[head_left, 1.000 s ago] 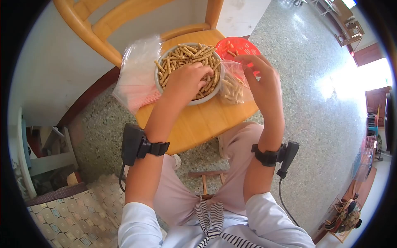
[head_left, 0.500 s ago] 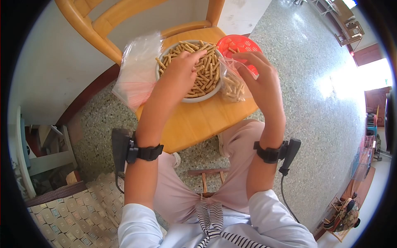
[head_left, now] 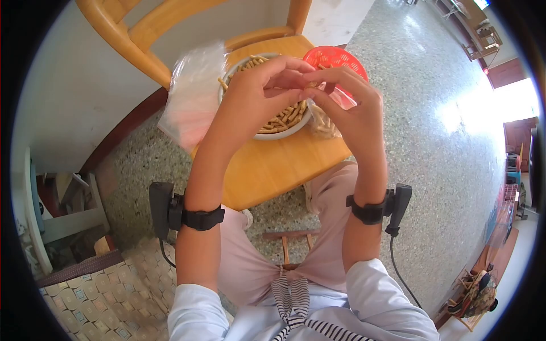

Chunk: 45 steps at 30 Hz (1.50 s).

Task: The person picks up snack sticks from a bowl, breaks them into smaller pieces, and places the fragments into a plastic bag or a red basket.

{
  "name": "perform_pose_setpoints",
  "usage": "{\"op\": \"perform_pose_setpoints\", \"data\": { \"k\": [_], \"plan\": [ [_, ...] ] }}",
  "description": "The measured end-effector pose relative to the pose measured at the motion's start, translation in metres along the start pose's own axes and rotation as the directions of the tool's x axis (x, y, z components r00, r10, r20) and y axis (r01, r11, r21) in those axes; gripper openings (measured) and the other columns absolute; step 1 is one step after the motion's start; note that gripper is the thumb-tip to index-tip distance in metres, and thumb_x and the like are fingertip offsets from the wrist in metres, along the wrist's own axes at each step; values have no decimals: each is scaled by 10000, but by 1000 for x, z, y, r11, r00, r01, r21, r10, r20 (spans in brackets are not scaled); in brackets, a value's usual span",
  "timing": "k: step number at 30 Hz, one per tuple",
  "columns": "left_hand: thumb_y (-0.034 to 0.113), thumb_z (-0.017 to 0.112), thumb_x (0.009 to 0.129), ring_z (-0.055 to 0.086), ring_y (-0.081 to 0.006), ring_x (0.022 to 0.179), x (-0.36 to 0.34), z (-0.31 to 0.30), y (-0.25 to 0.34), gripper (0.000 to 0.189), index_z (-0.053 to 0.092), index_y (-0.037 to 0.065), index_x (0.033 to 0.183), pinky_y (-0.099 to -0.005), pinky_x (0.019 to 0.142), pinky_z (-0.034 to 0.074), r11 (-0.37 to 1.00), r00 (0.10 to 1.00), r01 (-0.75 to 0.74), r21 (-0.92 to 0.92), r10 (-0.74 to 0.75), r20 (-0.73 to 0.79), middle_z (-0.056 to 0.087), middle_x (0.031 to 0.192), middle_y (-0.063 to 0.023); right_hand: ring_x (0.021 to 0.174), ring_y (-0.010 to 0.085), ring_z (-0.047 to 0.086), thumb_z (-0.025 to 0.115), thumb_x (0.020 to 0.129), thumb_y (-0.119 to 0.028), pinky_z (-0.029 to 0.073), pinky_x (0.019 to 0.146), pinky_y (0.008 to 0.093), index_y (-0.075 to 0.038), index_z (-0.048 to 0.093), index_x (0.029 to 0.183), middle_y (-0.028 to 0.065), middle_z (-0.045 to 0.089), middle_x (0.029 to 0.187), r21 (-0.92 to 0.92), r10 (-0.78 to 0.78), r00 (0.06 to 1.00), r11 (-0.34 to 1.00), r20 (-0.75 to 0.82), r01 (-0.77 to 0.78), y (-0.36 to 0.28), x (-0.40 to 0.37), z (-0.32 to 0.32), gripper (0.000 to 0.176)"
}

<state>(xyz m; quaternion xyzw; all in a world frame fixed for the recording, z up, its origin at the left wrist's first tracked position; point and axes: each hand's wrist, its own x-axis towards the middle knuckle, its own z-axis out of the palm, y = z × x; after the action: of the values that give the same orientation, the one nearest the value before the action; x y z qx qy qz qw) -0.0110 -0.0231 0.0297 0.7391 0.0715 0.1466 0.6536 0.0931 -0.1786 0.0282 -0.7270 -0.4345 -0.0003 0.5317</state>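
Fingertips of my left hand (head_left: 261,94) and my right hand (head_left: 354,105) meet over the right side of a white bowl (head_left: 280,135). Pinched between them is a small tan stick-shaped piece (head_left: 311,85), mostly hidden by the fingers. Many similar short tan sticks (head_left: 287,118) fill the bowl. Below my right hand, a clear zip bag (head_left: 323,124) with sticks inside stands against the bowl; the hand covers part of its mouth. Behind that hand is a red perforated basket (head_left: 335,55) with some sticks in it.
The bowl rests on a wooden chair seat (head_left: 273,170), with the chair back (head_left: 151,34) beyond it. Flat clear bags with red zip edges (head_left: 190,99) lie left of the bowl. A patterned cushioned surface (head_left: 108,290) is at lower left.
My left hand has come up and right out of the bowl to my right hand's fingertips. The right hand has shifted from the bag's mouth to the small piece.
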Motion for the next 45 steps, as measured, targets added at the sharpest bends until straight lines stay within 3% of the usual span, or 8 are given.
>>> {"op": "perform_pose_setpoints", "data": {
  "k": [5,11,19,30,32,36,38,45],
  "plan": [
    [28,681,931,673,-139,1027,-2,0,2,211,678,-2,1140,-276,936,534,1000,1000,2,4,-3,13,705,1077,-62,725,167,617,808,766,-89,517,705,292,-71,767,935,39,707,863,50,-62,998,997,-20,63,-2,-1,-3,175],
    [84,727,907,637,-63,846,-4,-5,6,147,737,25,1041,-219,768,507,974,1000,6,228,-4,-8,722,954,-13,740,165,642,791,784,-81,524,708,306,-60,759,938,52,712,871,-17,-85,996,996,-27,85,0,-1,-11,159],
    [129,799,836,553,-35,739,-5,9,10,139,765,87,964,-214,614,391,949,977,-182,258,205,-62,715,900,40,905,265,676,761,800,-69,520,822,356,-30,709,950,86,717,953,-88,7,995,996,100,2,6,-3,-13,163],
    [149,796,832,568,-59,733,-4,18,6,127,745,92,933,-228,617,402,927,961,-205,313,251,-114,713,882,37,983,302,662,760,820,-135,509,885,401,-40,714,1038,106,713,1013,-171,-81,992,980,93,96,16,-5,-20,243],
    [152,791,840,569,-59,731,-3,18,5,127,738,89,937,-227,619,405,928,956,-201,313,256,-146,714,884,35,942,297,677,766,834,-172,521,856,416,-46,724,1084,127,711,1032,-230,95,995,969,8,-91,16,-5,-26,284],
    [155,773,857,593,-83,724,1,22,-2,151,720,74,973,-246,626,443,932,944,-136,336,225,-241,718,900,9,896,293,688,753,857,-221,531,814,414,-40,733,1064,135,717,1017,-318,161,987,935,-14,-157,23,-8,-39,275],
    [154,763,860,610,-111,706,4,28,-7,162,709,67,985,-270,629,475,926,933,-158,344,254,-254,722,913,-14,856,296,687,720,883,-240,531,779,397,-42,737,1040,142,719,975,-386,265,957,900,116,-202,26,-10,-39,253],
    [160,764,845,640,-207,846,5,49,-29,161,744,94,990,-325,758,509,840,929,-253,479,350,-123,730,935,-36,781,308,666,669,923,-234,518,730,387,-32,711,1008,164,696,914,-387,271,959,896,86,-219,26,-19,-35,223]
  ]
}}
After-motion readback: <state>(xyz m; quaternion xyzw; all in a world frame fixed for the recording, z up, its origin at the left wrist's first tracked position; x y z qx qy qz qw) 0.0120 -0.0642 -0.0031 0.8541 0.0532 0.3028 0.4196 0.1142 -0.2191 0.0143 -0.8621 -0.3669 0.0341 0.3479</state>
